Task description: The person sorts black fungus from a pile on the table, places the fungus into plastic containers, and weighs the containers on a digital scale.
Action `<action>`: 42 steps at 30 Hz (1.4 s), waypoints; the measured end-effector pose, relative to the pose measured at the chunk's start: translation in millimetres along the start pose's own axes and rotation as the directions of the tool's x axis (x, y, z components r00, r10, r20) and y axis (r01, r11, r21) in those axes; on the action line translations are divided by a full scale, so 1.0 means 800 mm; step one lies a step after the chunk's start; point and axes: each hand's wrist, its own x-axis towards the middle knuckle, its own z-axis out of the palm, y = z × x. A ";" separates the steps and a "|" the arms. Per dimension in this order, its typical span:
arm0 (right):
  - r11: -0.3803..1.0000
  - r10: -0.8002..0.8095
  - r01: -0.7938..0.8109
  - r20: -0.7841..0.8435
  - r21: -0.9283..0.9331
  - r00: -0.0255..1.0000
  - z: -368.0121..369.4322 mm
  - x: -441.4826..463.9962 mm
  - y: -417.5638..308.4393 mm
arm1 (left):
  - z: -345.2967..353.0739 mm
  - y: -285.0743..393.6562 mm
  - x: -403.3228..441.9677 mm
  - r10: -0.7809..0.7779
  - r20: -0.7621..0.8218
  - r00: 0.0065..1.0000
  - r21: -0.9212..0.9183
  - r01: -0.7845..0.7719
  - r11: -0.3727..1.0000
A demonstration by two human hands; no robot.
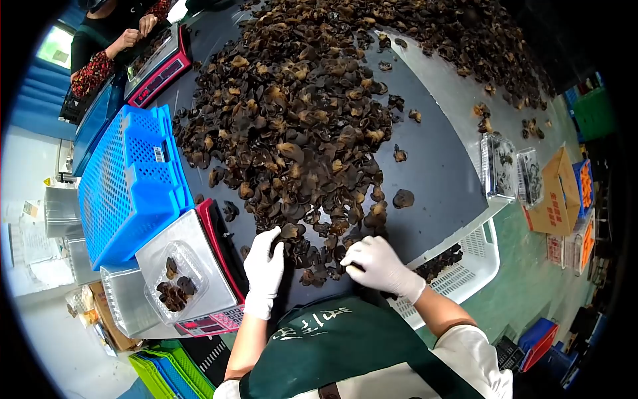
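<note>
A large heap of brown wood ear mushrooms [292, 126] spreads over the dark tabletop and reaches down to both hands. My left hand [264, 269], in a white glove, is at the heap's near edge, its thumb and fingers apart beside a few pieces. My right hand [382, 268], also gloved, is at the near right edge with its fingers curled in among the mushrooms. What those fingers hold, if anything, is hidden. To the left, a clear plastic tray [193, 266] with a few mushrooms in it sits on a scale [154, 247].
Blue plastic crates [126, 189] stand at the left behind the scale. Clear containers [497, 166] rest at the table's right edge. A white basket [488, 256] is below it. Across the table, another person's hands [136, 34] are near a second scale [159, 73].
</note>
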 end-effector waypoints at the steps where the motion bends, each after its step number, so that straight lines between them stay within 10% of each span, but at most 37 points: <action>1: 0.997 0.053 -0.050 -0.066 0.056 0.996 -0.005 0.002 0.004 | -0.006 0.000 -0.001 -0.091 0.069 0.993 -0.050 0.095 0.994; 10: 0.976 -0.127 0.111 -0.074 -0.188 0.989 0.011 0.053 0.005 | -0.005 -0.006 -0.013 -0.193 0.043 0.980 -0.120 0.197 0.973; 16: 0.962 0.136 -0.069 -0.242 0.266 0.961 -0.043 0.042 0.012 | -0.014 -0.008 -0.011 -0.297 0.013 0.955 -0.238 0.292 0.926; 20: 0.804 0.332 -0.531 0.538 0.269 0.775 -0.146 0.000 0.011 | -0.005 -0.008 -0.010 -0.257 -0.037 0.966 -0.292 0.235 0.927; 26: 0.953 0.302 -0.297 0.200 -0.056 0.932 -0.098 -0.028 0.010 | 0.005 0.022 -0.010 -0.107 -0.026 0.994 -0.237 0.097 0.967; 33: 0.956 -0.035 0.042 0.029 -0.290 0.999 0.033 -0.013 -0.015 | 0.018 0.016 -0.048 0.213 0.364 0.907 0.084 -0.260 0.962; 42: 0.945 -0.322 0.297 -0.231 -0.134 0.918 0.061 0.014 0.032 | 0.032 -0.020 -0.086 0.293 0.343 0.893 0.164 -0.364 0.917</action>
